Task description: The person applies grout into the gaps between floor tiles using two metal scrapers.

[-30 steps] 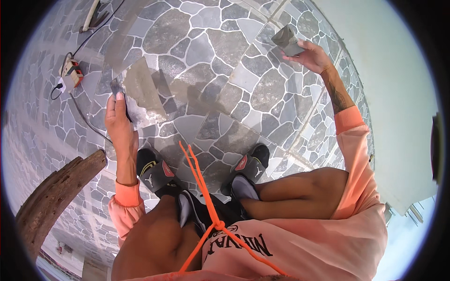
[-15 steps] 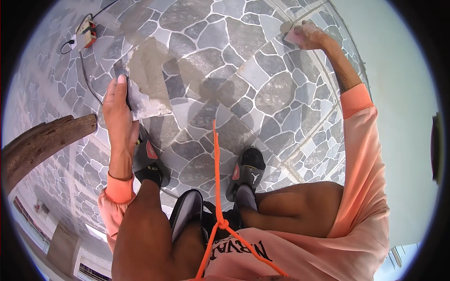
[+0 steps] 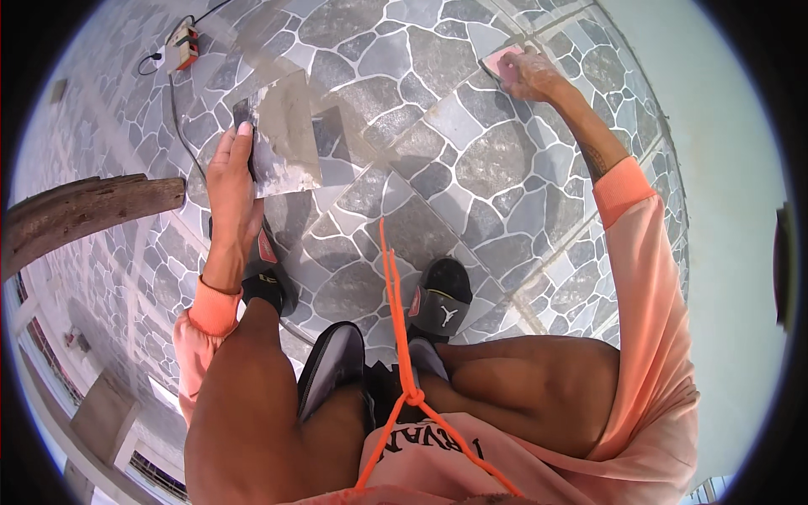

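My left hand (image 3: pixel 229 189) grips the dark handle of a flat metal trowel (image 3: pixel 286 164), whose plate carries grey, wet-looking paste (image 3: pixel 284 105) and whitish smears. My right hand (image 3: pixel 536 77), at the upper right, is closed on a small pink pad-like spreader (image 3: pixel 506 61) with a dark edge, down at a joint in the stone-patterned tiled floor (image 3: pixel 404 76). Some grey paste shows by that joint. Both forearms are in coral sleeves. My feet, in black slides (image 3: pixel 439 295), are planted below the hands, and my bare knees are bent in a squat.
A power strip (image 3: pixel 183 55) with plugs and cables lies at the upper left. A curved, weathered piece of wood (image 3: pixel 93 210) juts in at the left. A pale wall or surface (image 3: pixel 724 168) fills the right side. Concrete and railing-like parts (image 3: pixel 105 412) show at the lower left.
My right hand has turned the spreader over, showing pink, and moved from a raised position down to the floor joint, shifting slightly left lately. My left hand with the trowel has moved up and right.
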### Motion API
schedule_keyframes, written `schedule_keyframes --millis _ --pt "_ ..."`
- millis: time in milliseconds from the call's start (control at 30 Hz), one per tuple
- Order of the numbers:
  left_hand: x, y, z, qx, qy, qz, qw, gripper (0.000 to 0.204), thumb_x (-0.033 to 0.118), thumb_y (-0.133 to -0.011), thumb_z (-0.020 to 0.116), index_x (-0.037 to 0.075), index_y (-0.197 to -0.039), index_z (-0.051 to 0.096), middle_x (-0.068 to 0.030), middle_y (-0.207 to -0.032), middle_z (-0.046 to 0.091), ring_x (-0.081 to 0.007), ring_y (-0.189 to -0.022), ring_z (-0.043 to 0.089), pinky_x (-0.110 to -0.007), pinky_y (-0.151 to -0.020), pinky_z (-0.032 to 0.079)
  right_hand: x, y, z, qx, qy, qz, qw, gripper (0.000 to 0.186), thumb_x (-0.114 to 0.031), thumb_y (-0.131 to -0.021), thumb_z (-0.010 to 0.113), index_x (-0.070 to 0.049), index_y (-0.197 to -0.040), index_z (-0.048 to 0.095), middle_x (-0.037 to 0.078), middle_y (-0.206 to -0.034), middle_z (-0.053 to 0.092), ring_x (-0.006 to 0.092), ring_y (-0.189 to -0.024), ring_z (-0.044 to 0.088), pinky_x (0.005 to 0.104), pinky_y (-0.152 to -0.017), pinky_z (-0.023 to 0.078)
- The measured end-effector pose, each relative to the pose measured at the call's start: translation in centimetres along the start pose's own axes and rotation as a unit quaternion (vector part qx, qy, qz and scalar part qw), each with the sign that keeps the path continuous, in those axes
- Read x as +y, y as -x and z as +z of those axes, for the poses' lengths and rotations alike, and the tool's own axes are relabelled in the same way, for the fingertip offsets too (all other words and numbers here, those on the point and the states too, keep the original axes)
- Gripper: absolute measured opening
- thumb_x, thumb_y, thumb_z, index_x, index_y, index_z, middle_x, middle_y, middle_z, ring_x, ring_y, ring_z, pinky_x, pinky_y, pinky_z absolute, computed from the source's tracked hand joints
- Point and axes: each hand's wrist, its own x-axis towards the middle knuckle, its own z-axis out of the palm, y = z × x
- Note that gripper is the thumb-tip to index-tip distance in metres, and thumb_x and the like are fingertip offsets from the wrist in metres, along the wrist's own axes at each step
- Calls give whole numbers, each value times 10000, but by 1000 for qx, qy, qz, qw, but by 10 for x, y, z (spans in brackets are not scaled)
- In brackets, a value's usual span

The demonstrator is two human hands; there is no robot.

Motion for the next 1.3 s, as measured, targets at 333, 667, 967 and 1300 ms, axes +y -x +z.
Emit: schedule_keyframes --millis 333,667,967,1300 --pt "17 47 -2 74 -100 -13 992 250 234 -1012 509 28 -1127 593 -24 -1033 646 -85 -903 620 -244 -799 509 -33 7 8 -74 92 -25 993 312 -223 -795 560 -7 -981 686 226 -1041 676 390 -1101 583 472 -961 428" --pt "-46 104 -5 59 31 -48 997 235 182 -1020 494 17 -1170 567 -33 -1034 651 -72 -909 598 -232 -783 488 -55 2 32 -69 81 -36 994 335 -242 -787 591 -19 -1024 669 222 -1079 665 411 -1152 539 493 -963 421" --pt "-60 91 -11 27 60 -30 997 244 206 -1020 495 29 -1173 566 -32 -1002 656 -75 -861 607 -242 -745 496 -80 8 39 -126 102 -2 987 385 -258 -774 606 -20 -1071 668 217 -1102 661 392 -1196 514 500 -971 429" --pt "-74 71 -9 -10 53 -48 997 274 207 -1012 504 9 -1190 569 16 -941 621 -15 -780 503 -191 -696 418 -117 32 6 -156 -193 25 968 385 -264 -785 588 -7 -1062 660 236 -1057 659 395 -1120 551 493 -922 445"
